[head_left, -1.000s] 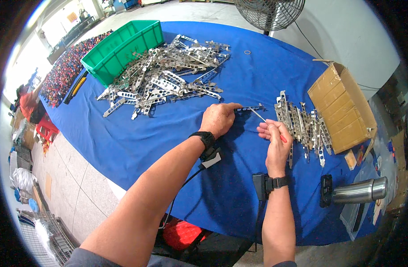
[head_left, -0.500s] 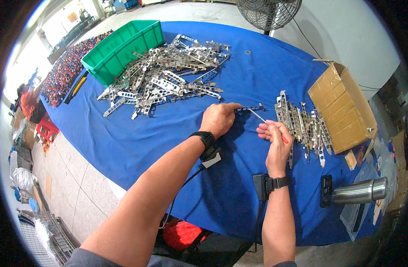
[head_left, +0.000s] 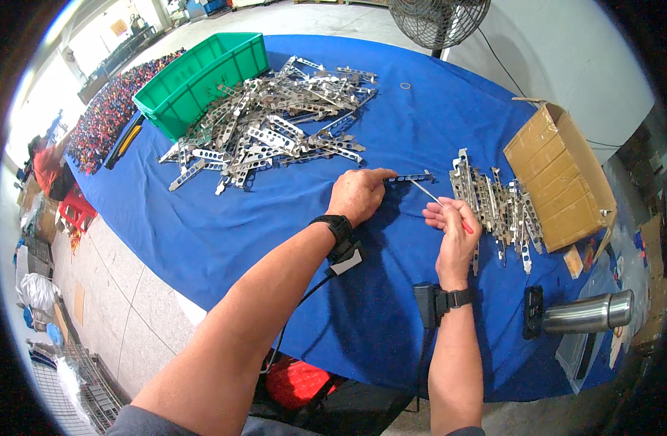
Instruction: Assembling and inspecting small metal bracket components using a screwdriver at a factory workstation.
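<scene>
My left hand (head_left: 357,198) is closed on one end of a perforated metal strip (head_left: 410,177), which points right just above the blue cloth. In my right hand (head_left: 457,232) is a red-handled tool with a thin metal shaft (head_left: 428,194); its tip meets or nearly meets the strip's underside. The tool's kind is too small to tell. Beyond my left hand lies a big tangled heap of similar metal strips (head_left: 275,116). Right of my right hand, more strips (head_left: 493,200) lie roughly side by side in a smaller pile.
A green crate (head_left: 202,83) stands behind the heap. At right are a cardboard box (head_left: 562,174), a steel flask (head_left: 588,312) and a black object (head_left: 533,312). A fan (head_left: 441,22) rises past the table's far edge. Cables run from both wrists. A person in red (head_left: 48,171) is at far left.
My right hand has shifted very slightly right with the tool, whose tip sits a little farther along the strip. My left hand and the strip hold almost still.
</scene>
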